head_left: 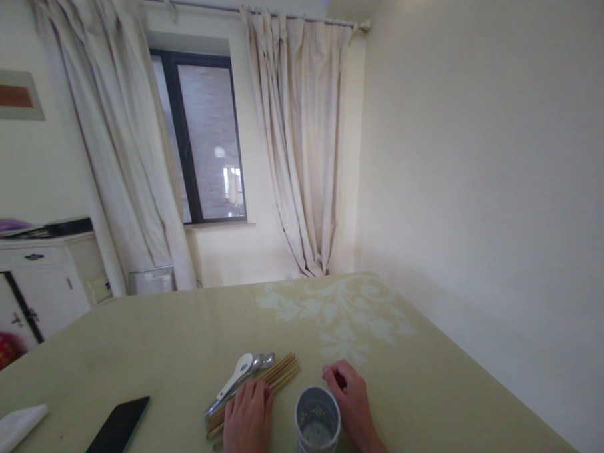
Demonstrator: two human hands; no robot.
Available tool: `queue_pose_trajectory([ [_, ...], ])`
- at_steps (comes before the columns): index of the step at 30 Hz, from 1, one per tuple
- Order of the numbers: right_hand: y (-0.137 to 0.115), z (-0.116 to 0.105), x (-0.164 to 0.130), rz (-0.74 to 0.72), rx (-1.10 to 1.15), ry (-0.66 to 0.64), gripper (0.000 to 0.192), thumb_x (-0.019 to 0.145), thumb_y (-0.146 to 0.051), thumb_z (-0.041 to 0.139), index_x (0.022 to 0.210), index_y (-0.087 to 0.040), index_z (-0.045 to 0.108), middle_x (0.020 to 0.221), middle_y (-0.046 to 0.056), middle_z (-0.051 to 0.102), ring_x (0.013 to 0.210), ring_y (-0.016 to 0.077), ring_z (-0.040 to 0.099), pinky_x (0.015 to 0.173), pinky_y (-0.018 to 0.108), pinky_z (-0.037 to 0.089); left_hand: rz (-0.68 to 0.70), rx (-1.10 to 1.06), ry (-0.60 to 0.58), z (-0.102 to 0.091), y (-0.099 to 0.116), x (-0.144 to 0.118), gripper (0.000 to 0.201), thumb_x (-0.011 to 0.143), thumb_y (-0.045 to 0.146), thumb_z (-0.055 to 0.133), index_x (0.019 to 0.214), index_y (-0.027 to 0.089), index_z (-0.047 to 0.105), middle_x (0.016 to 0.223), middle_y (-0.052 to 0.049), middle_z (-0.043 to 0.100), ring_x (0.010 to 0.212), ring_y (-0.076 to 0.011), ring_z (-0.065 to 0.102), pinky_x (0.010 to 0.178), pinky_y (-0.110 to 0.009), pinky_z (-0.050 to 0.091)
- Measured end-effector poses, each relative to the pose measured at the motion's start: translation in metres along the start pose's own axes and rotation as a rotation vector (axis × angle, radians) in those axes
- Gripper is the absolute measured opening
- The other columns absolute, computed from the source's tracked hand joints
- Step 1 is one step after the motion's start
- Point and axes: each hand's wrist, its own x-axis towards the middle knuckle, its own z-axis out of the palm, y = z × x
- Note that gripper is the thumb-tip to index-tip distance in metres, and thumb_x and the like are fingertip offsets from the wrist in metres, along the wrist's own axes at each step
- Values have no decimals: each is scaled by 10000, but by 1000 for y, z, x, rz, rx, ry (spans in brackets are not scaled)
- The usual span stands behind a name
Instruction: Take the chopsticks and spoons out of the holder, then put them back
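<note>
My left hand (247, 422) lies flat, palm down, fingers together and extended, on the near end of the chopsticks (262, 392). It holds nothing; it only presses on the bundle. The chopsticks run from under that palm away and to the right, tips fanned just beyond the fingertips. Touching the bundle on the hand's left side are a white spoon (236, 376) and two metal spoons (264, 362), bowls pointing away from me; their handles pass just left of the knuckles.

My right hand (354, 404) rests on the table (161, 333), fingers loosely curled, thumb side toward the cup (317, 423). It appears to hold nothing, though the fingertips are small in view and I cannot be certain. The cup stands upright between both hands, just beside the right hand's thumb, apart from the left hand. Its inside bottom shows small holes.

Well to the left of the left hand lies a phone (111, 438), screen dark, and beyond it a white cloth (13, 429) at the table edge. Beyond the table: curtains (303, 146), a window (203, 137) and a cabinet (39, 278).
</note>
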Motion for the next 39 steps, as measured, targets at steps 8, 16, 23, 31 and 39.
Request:
queue_pose_trajectory([
  [8, -13, 2, -4, 31, 29, -118, 459, 953, -569, 593, 699, -202, 701, 724, 53, 688, 688, 207, 600, 646, 298, 443, 112, -181, -5, -2, 14, -4, 307, 1043, 222, 431, 980, 233, 732, 1064, -80, 739, 1059, -257, 678, 947, -397, 500],
  [16, -20, 4, -7, 83, 308, -306, 291, 840, -473, 769, 772, -191, 802, 819, 92, 769, 811, 268, 703, 753, 349, 519, 306, -275, 168, 2, 34, -9, 271, 934, 98, 567, 1074, 280, 711, 1018, -42, 746, 971, -229, 716, 886, -333, 557],
  [23, -29, 8, -5, 199, 459, -253, 489, 781, -658, 806, 805, -170, 799, 768, 72, 766, 763, 257, 708, 705, 339, 538, 409, -358, 187, -3, 34, -11, 406, 954, 134, 511, 1275, 299, 695, 1159, -68, 763, 1094, -234, 722, 974, -344, 588],
  [31, -25, -43, 25, 192, 663, 399, 482, 774, -625, 835, 952, -185, 757, 853, 65, 763, 777, 209, 709, 741, 331, 579, 129, -24, 214, 0, 5, -3, 393, 1025, 175, 415, 1238, 231, 740, 1209, -97, 774, 1131, -271, 697, 988, -419, 533],
  [39, -42, -62, 18, 130, 718, 306, 423, 740, -562, 900, 920, -191, 804, 741, 30, 701, 661, 155, 598, 622, 271, 522, 18, 30, 45, -12, -3, 1, 360, 1039, 205, 411, 1028, 236, 769, 1077, -82, 767, 1083, -278, 687, 972, -421, 491],
])
